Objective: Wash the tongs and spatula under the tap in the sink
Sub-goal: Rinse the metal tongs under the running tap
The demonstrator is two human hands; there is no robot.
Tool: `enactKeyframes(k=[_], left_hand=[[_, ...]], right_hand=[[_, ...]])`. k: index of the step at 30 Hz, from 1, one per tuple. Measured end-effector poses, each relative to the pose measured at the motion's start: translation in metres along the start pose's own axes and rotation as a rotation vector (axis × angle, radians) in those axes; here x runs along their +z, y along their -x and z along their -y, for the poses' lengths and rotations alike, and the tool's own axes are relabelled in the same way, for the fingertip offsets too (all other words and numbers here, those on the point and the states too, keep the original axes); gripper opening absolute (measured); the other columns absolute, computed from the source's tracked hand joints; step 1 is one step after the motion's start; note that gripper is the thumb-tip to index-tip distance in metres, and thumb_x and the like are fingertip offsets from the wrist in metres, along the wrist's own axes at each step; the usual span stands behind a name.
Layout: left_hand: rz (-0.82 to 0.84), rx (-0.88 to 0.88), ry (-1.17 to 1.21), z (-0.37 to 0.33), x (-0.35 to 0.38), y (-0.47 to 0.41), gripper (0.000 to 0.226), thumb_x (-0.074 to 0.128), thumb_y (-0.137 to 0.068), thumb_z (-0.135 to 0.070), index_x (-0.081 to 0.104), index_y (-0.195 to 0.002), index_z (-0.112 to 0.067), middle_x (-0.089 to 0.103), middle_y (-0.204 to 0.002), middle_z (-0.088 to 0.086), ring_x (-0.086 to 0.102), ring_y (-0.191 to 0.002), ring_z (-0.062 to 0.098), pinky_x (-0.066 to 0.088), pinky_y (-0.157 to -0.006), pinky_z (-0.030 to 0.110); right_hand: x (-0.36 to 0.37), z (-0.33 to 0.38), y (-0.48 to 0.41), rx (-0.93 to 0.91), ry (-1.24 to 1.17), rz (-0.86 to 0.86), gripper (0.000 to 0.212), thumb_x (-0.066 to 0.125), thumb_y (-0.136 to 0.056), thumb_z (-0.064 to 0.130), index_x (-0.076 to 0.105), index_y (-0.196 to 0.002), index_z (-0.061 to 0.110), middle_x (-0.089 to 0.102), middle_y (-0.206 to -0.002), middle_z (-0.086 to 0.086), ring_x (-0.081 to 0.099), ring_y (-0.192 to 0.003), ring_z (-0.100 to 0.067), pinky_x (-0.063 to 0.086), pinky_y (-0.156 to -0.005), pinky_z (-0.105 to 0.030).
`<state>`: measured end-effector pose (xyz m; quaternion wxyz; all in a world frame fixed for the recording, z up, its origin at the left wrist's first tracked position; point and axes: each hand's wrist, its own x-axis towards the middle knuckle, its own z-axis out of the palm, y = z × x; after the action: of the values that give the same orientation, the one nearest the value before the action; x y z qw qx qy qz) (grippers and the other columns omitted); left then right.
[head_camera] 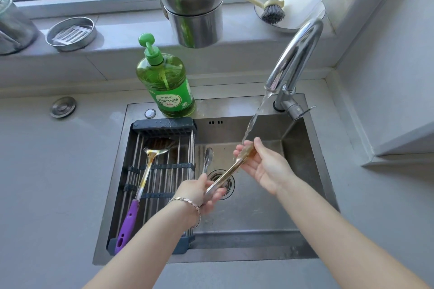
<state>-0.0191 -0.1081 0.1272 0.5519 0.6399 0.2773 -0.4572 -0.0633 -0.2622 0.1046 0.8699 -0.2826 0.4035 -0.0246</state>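
Observation:
Metal tongs (229,172) are held over the steel sink (312,171), their two arms spread apart. My left hand (199,192) grips them at the hinge end. My right hand (260,163) holds the tip of one arm, with fingers wrapped around it, right under the water stream from the tap (296,54). The other arm (207,158) points away to the left. A metal spatula with a purple handle (145,171) lies on the dark drying rack (162,124) across the sink's left side, untouched.
A green dish soap bottle (165,80) stands behind the rack on the sink's rim. Stacked steel pots (191,4), a dish brush (271,10) and a round steel dish (70,34) sit on the window ledge. The drain (231,183) lies below the tongs.

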Motion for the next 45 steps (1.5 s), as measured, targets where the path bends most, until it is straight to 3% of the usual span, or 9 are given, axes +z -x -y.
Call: enactKeyframes(k=[7,13,18,23,28,32,36,39,45], left_hand=[[0.072,-0.183,0.175,0.006,0.009,-0.008,0.042,0.034,-0.100,-0.029,0.050,-0.073,-0.002,0.043,-0.033,0.000,0.027,-0.019,0.002,0.015,-0.026,0.005],[0.077,-0.182,0.140,0.003,0.020,-0.005,0.039,0.036,-0.100,-0.026,0.049,-0.073,-0.002,0.043,-0.031,0.000,0.027,-0.019,0.002,0.014,-0.026,0.006],[0.109,-0.224,0.218,0.002,0.022,-0.012,0.047,0.030,-0.101,-0.029,0.047,-0.064,-0.005,0.041,-0.030,-0.001,0.027,-0.018,0.003,0.013,-0.024,0.005],[0.141,-0.229,0.189,0.001,0.029,-0.010,0.045,0.032,-0.100,-0.029,0.048,-0.067,-0.004,0.042,-0.030,-0.001,0.028,-0.018,0.003,0.014,-0.025,0.006],[0.140,-0.236,0.257,-0.008,0.039,-0.016,0.039,0.031,-0.100,-0.025,0.047,-0.070,-0.008,0.039,-0.031,-0.002,0.027,-0.018,0.003,0.015,-0.025,0.004],[0.125,-0.189,0.237,-0.015,0.042,-0.019,0.035,0.033,-0.099,-0.021,0.046,-0.068,-0.012,0.037,-0.033,-0.004,0.026,-0.019,0.002,0.017,-0.026,0.003],[0.131,-0.207,0.247,-0.018,0.038,-0.016,0.041,0.030,-0.100,-0.022,0.046,-0.066,-0.006,0.039,-0.030,-0.002,0.026,-0.017,0.003,0.013,-0.025,0.003],[0.100,-0.186,0.286,-0.021,0.037,-0.020,0.034,0.030,-0.100,-0.021,0.049,-0.075,-0.009,0.039,-0.030,-0.001,0.026,-0.017,0.003,0.015,-0.026,0.003],[0.014,-0.045,0.130,-0.019,0.049,-0.017,0.022,0.036,-0.100,-0.026,0.050,-0.093,-0.010,0.043,-0.044,0.002,0.027,-0.019,0.004,0.022,-0.029,0.005]], right_hand=[[0.020,0.005,-0.001,-0.160,0.324,0.071,0.021,0.066,-0.077,-0.008,0.064,-0.090,0.008,0.072,-0.082,-0.005,0.069,-0.075,-0.012,0.057,-0.077,-0.024],[0.022,0.018,-0.006,-0.134,0.292,-0.139,0.020,0.063,-0.085,0.024,0.063,-0.081,0.005,0.070,-0.062,-0.004,0.068,-0.055,-0.011,0.057,-0.053,-0.022],[0.024,0.010,-0.002,-0.125,0.355,-0.005,0.018,0.072,-0.075,0.002,0.066,-0.091,0.008,0.071,-0.084,-0.004,0.068,-0.076,-0.012,0.057,-0.069,-0.022],[0.025,0.023,-0.002,-0.114,0.311,-0.199,0.022,0.068,-0.082,0.027,0.063,-0.077,0.006,0.068,-0.064,-0.006,0.066,-0.051,-0.010,0.054,-0.048,-0.020],[0.027,-0.005,0.006,-0.217,0.504,-0.069,0.013,0.073,-0.078,0.012,0.063,-0.085,0.015,0.067,-0.081,-0.001,0.066,-0.077,-0.016,0.055,-0.067,-0.023],[0.026,-0.019,0.017,-0.220,0.611,0.034,0.015,0.076,-0.074,0.009,0.064,-0.082,0.015,0.066,-0.073,0.000,0.057,-0.051,-0.003,0.048,-0.053,-0.016],[0.020,0.008,-0.002,-0.214,0.456,-0.188,0.017,0.077,-0.074,0.023,0.066,-0.082,0.014,0.066,-0.079,0.001,0.059,-0.069,-0.009,0.050,-0.066,-0.019],[0.022,-0.001,0.001,-0.199,0.559,-0.079,0.022,0.078,-0.073,0.020,0.068,-0.088,0.009,0.069,-0.082,-0.003,0.062,-0.066,-0.011,0.054,-0.068,-0.022],[0.032,0.001,0.002,-0.203,0.491,-0.145,0.017,0.073,-0.079,0.019,0.065,-0.071,0.007,0.066,-0.063,-0.001,0.062,-0.054,-0.010,0.052,-0.051,-0.017]])
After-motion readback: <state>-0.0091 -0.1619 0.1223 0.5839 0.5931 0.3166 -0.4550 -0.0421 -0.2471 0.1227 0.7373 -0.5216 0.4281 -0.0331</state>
